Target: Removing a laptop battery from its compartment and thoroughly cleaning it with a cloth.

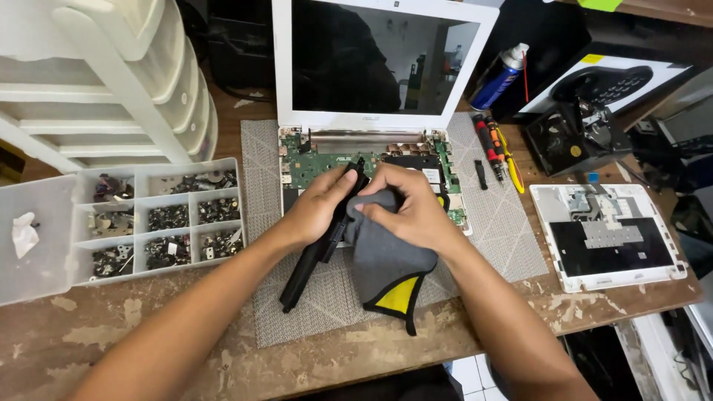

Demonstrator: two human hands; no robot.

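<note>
1. Hands first: my left hand (pixel 321 204) is closed around a long black battery bar (pixel 316 249), which slants from above the opened laptop (pixel 371 160) down to the grey mat (pixel 490 238).
2. My right hand (pixel 416 212) pinches a grey cloth (pixel 382 263) with a yellow corner, bunched against the bar's upper end.
3. To wipe well, I judge the left hand should keep the bar steady and off the bare green circuit board (pixel 319 165), while the right draws the cloth along the bar in even passes.
4. I would keep the loose cloth tail clear of the board, since it could snag small parts.
5. The bar looks hard, smooth and matte; the cloth is soft and folds thickly.
6. The mat is woven and grippy; the wooden counter (pixel 89 334) is worn and patchy.
7. A clear plastic box (pixel 160 223) of dark screws sits to the left, screwdrivers (pixel 494 148) and a white laptop cover (pixel 609 238) to the right.
</note>
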